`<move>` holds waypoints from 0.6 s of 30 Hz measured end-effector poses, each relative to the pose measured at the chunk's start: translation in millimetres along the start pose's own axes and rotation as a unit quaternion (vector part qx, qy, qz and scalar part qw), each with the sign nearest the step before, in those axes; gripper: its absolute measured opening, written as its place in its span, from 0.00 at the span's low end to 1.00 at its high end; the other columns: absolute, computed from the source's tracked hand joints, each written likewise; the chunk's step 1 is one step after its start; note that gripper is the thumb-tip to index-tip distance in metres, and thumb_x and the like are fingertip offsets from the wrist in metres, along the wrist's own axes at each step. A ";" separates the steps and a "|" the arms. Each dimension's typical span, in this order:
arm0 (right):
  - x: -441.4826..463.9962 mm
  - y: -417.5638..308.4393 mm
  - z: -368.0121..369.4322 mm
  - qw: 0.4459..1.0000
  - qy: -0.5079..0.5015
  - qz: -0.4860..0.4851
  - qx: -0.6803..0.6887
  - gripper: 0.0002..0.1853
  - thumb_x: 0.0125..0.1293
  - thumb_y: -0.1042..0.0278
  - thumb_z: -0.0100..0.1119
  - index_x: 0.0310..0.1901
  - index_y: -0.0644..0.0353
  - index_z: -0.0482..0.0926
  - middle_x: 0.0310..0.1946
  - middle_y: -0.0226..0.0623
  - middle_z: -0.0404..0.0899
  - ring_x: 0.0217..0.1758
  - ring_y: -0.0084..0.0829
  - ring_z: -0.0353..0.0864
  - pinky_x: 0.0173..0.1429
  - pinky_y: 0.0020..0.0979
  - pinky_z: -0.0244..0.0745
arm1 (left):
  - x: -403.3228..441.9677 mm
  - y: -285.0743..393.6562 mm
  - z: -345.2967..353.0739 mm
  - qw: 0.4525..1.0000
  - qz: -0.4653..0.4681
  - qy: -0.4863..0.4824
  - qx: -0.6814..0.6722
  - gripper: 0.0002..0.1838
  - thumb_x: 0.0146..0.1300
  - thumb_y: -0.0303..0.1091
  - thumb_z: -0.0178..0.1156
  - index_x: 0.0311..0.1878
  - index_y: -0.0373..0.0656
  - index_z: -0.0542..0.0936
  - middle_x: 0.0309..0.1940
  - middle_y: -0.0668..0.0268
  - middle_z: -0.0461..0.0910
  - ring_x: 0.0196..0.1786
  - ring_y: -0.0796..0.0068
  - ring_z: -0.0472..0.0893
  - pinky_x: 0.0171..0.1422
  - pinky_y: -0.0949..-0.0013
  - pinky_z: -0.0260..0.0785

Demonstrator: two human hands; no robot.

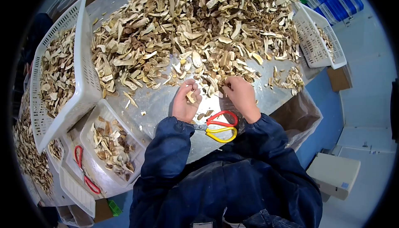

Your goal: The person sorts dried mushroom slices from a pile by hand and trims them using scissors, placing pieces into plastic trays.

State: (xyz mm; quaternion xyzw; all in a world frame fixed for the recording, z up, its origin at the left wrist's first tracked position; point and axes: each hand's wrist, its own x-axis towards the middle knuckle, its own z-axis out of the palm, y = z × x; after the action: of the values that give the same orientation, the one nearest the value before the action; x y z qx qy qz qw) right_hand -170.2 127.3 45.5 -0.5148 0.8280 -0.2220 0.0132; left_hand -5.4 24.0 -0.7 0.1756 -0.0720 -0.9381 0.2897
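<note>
One pale slice (190,96) lies in the bent fingers of the left hand (185,103), lightly pinched, above the near edge of a broad pile (199,33) of similar slices. Just beside it, the right hand (240,97) reaches to the pile's front, thumb and forefinger close together; I cannot tell whether they pinch a piece. The slices look dry and likely brittle, so a soft fingertip hold suits them better than a squeeze, and turning each one under the light should show both faces. Taking from the loose front edge would disturb the heap least.

Between the forearms, a few brown pieces (200,116) lie on the metal table (145,103), near scissors with red and yellow handles (218,123), whose blades run out of sight by the left sleeve (166,140); that cuff is best lifted clear. Farther left stand a white tray (89,132) and a tilted basket (89,62), both holding slices.
</note>
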 end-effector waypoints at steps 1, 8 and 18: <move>0.2 2.1 6.7 1.000 0.006 -0.009 -0.020 0.08 0.57 0.65 0.60 0.33 0.60 0.80 0.25 0.41 0.79 0.28 0.42 0.78 0.31 0.37 0.71 | 3.9 -0.3 -11.6 0.999 -0.012 -0.050 -0.009 0.08 0.67 0.33 0.49 0.47 0.43 0.70 0.31 0.71 0.68 0.32 0.80 0.69 0.36 0.77 0.67; 11.7 -19.7 -18.8 0.937 -0.100 0.088 0.322 0.07 0.57 0.67 0.58 0.30 0.62 0.80 0.22 0.43 0.78 0.26 0.44 0.79 0.31 0.39 0.71 | -8.4 2.4 24.9 0.992 -0.090 0.022 0.087 0.12 0.71 0.39 0.47 0.52 0.47 0.71 0.36 0.71 0.72 0.36 0.80 0.73 0.41 0.78 0.71; 13.1 -14.5 23.2 0.997 -0.035 -0.042 -0.056 0.07 0.57 0.64 0.59 0.29 0.58 0.76 0.25 0.42 0.79 0.29 0.43 0.81 0.32 0.41 0.75 | -1.5 2.5 -9.7 0.997 -0.067 -0.041 0.025 0.08 0.69 0.38 0.53 0.45 0.46 0.71 0.29 0.75 0.65 0.31 0.83 0.66 0.32 0.81 0.64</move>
State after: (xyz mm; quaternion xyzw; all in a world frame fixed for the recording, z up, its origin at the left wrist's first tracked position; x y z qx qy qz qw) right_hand -158.3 102.5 32.9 -0.5569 0.8155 -0.1576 0.0042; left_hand 0.6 22.5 -8.7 0.1482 -0.0956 -0.9597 0.2188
